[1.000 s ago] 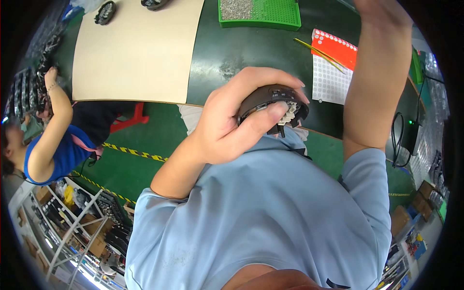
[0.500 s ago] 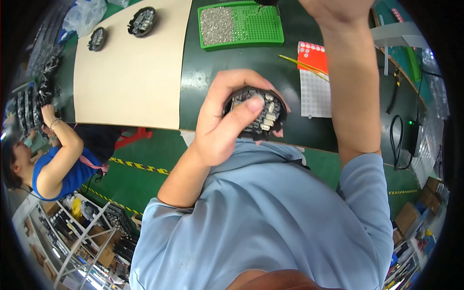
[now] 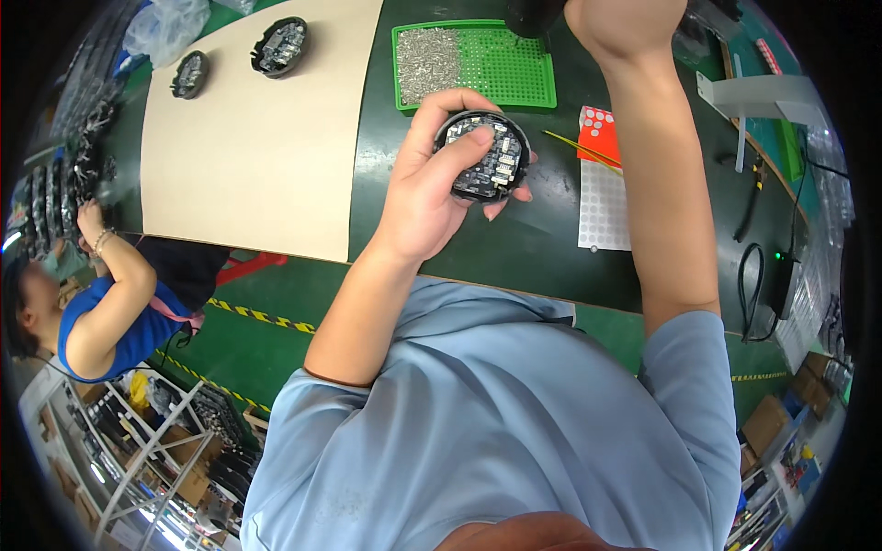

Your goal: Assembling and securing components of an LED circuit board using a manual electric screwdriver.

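the left hand [image 3: 427, 193], in the head view, grasps a round black housing [image 3: 489, 178], thumb on its circuit board [image 3: 504, 158], near the green tray [image 3: 501, 73]. the right hand [image 3: 627, 26], partly out of view, is beside a black tool [image 3: 531, 15]; i cannot tell its grip. 2 similar housings [image 3: 281, 46] lie on a beige sheet [image 3: 257, 156].

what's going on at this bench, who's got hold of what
A person in a light blue shirt holds a round black unit in the left hand, circuit side showing and thumb across it. The right hand is at the picture's top edge, beside a dark tool over a green tray partly filled with small metal pieces; its grip is cut off from view. Two similar units lie on a beige sheet.
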`<state>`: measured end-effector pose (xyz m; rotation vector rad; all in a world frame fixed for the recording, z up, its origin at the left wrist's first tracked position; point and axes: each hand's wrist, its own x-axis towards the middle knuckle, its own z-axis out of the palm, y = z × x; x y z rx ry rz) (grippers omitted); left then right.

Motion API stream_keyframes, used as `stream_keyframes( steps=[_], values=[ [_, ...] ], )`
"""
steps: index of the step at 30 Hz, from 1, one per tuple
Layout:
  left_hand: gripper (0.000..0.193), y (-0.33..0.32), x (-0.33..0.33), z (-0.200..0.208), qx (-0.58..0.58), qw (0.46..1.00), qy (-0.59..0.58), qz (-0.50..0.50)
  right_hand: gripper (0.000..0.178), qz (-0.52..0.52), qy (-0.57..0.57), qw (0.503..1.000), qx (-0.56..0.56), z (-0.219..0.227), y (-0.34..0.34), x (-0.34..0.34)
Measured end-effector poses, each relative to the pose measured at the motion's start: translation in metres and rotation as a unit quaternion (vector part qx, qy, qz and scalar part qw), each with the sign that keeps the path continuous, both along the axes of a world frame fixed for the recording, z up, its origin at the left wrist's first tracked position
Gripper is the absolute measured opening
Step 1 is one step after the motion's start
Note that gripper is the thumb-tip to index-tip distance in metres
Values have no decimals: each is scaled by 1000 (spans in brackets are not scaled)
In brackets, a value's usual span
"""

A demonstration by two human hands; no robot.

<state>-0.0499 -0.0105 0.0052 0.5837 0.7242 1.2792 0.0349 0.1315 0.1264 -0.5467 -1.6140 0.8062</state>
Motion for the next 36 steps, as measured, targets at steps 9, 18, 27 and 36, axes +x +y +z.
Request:
stream_keyframes(
  steps=[9,18,27,36],
  values=[
    [24,2,-2,2,-21,999,-12,20,72,19,7,1000,-17,-9,6,0],
    [27,1,-4,2,-15,1000,-12,21,73,42,19,999,-27,-14,5,1],
    [34,1,-6,4,-18,999,-19,22,74,86,20,995,-47,-13,-20,45],
    [33,0,-3,1,-14,1000,-6,27,75,117,24,991,-67,-12,-38,34]
  ],
)
